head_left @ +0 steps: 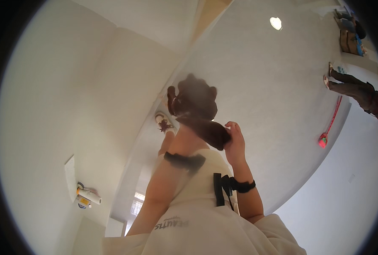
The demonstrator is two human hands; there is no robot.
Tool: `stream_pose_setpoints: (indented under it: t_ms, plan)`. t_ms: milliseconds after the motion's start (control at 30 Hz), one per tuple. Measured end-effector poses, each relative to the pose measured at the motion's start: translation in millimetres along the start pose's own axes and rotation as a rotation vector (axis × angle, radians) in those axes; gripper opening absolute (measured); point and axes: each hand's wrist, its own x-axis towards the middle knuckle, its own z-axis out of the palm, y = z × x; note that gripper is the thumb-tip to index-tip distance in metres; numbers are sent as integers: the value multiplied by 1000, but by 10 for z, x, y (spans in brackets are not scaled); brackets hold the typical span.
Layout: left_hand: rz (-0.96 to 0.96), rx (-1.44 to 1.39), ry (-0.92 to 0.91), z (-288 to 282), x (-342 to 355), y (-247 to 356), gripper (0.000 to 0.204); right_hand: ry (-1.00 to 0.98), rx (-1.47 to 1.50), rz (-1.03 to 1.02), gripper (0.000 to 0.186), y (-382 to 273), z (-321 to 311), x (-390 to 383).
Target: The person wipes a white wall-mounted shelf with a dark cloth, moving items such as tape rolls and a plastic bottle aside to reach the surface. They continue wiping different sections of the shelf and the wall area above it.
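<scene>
A dark brown glove (195, 95) covers my left hand (193, 102), ahead of my body. Its finger ends look short and blurred, with the thumb standing apart at the left. The glove's loose cuff (206, 131) stretches out to the right across my wrist. My right hand (235, 142) is bare and closed on the end of that cuff, thumb and fingers pinching it. Black straps circle both arms: one strap (184, 161) on the left forearm, another strap (243, 185) at the right wrist.
My shoe (163, 122) stands on the pale floor (261, 85). At the right, a person (359, 87) in dark trousers stands near a red long-handled tool (331, 123). A box (349, 42) lies farther off. On the left, a white roll (90, 196) sits by the wall.
</scene>
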Motion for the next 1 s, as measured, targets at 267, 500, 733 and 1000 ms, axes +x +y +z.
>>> stream_pose_setpoints:
  t_ms: [267, 500, 733, 1000]
  plan:
    - [-129, -206, -73, 283, -126, -143, 49, -239, -59, 140, 38, 1529, 49, 983]
    - [-159, -276, -33, 223, -396, -115, 48, -45, -104, 67, 40, 1118, -351, 979]
    - [-90, -380, 88, 47, -620, -62, 48, 53, -213, 4, 42, 542, -720, 473]
    - [-36, -466, 209, -435, -915, -46, 47, -80, -375, -73, 44, 317, -133, 415]
